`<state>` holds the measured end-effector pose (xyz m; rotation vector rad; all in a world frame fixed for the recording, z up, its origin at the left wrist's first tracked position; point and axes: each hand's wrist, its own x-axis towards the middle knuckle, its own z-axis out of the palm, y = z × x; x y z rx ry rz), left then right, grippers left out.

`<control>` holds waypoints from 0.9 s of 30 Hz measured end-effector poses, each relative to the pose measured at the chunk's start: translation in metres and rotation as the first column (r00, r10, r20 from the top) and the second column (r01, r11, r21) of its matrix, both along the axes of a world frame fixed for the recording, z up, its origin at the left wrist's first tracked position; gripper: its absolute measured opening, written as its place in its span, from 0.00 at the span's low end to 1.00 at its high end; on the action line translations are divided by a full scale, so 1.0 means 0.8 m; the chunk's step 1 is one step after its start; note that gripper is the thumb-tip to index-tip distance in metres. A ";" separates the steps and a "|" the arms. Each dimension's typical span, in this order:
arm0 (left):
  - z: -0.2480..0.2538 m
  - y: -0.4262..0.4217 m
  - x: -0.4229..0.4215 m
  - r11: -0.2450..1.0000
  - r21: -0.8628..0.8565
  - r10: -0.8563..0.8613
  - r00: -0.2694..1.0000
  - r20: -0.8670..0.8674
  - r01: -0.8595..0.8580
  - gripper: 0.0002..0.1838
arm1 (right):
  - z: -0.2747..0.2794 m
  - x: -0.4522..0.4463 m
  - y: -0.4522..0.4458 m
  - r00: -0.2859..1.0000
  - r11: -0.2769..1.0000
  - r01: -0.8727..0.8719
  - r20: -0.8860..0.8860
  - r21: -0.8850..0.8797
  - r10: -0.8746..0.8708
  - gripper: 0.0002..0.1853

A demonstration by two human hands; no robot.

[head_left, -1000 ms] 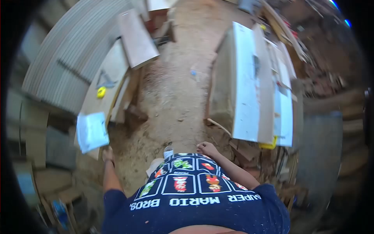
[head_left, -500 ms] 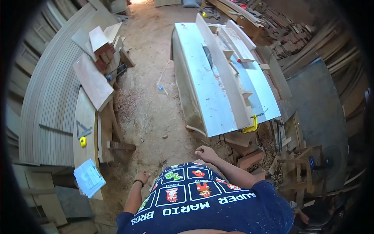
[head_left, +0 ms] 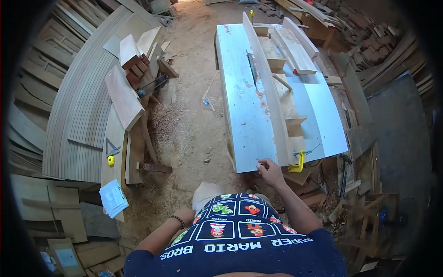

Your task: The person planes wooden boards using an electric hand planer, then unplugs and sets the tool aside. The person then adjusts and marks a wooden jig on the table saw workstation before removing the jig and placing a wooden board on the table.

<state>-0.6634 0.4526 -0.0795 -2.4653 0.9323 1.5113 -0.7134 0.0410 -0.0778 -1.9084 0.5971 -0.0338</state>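
Observation:
At the near edge of the work table (head_left: 247,138), beside its pale blue-white top, is my right hand (head_left: 271,173). Its fingers are curled in and no object shows in them; I cannot tell whether they touch the edge. To its right, a yellow clamp (head_left: 301,162) grips the near end of a long upright board (head_left: 263,69). A dark saw blade (head_left: 251,69) stands in a slot left of this board. Low by my side is my left hand (head_left: 185,217), with a beaded bracelet on the wrist; its fingers are hidden.
On the left bench (head_left: 115,171) lie a yellow tape measure (head_left: 110,160), a square (head_left: 112,147), a clipboard with papers (head_left: 113,198) and a thick plank (head_left: 123,98). Stacked grooved panels (head_left: 76,115) stand farther left. Shavings cover the floor (head_left: 184,134). Scrap wood (head_left: 378,41) is piled right.
The view has shifted and the table is nearer. My right hand has risen from beside my body to the table's near edge. My left hand has stayed low at my side.

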 end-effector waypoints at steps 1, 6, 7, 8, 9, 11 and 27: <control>-0.001 -0.002 -0.004 1.000 0.005 -0.005 1.000 0.000 0.005 0.15 | 0.002 -0.004 -0.003 0.999 0.999 -0.030 -0.022 -0.027 0.029 0.18; 0.027 0.012 0.006 0.978 -0.205 -0.024 0.951 -0.309 -0.042 0.17 | 0.002 -0.014 -0.010 0.987 0.995 -0.097 -0.130 0.005 0.097 0.21; 0.044 0.005 0.014 0.975 -0.219 -0.058 0.942 -0.329 -0.017 0.21 | 0.000 -0.016 -0.010 0.983 0.994 -0.109 -0.147 0.031 0.112 0.21; 0.032 0.010 0.019 0.975 -0.221 -0.069 0.943 -0.327 -0.005 0.21 | -0.002 -0.018 -0.011 0.979 0.991 -0.120 -0.161 0.054 0.127 0.22; 0.016 0.020 0.023 0.972 -0.199 0.032 0.910 -0.414 -0.125 0.22 | -0.005 -0.021 -0.011 0.980 0.993 -0.108 -0.161 0.054 0.115 0.22; 0.015 0.011 0.041 0.983 -0.126 0.061 0.878 -0.475 -0.136 0.25 | -0.010 -0.027 -0.016 0.964 0.993 -0.100 -0.241 0.063 0.112 0.22; -0.058 0.034 0.106 0.978 -0.198 -0.165 0.814 -0.558 0.062 0.26 | -0.155 -0.251 -0.046 0.777 0.986 -0.013 -0.622 -0.168 -0.095 0.20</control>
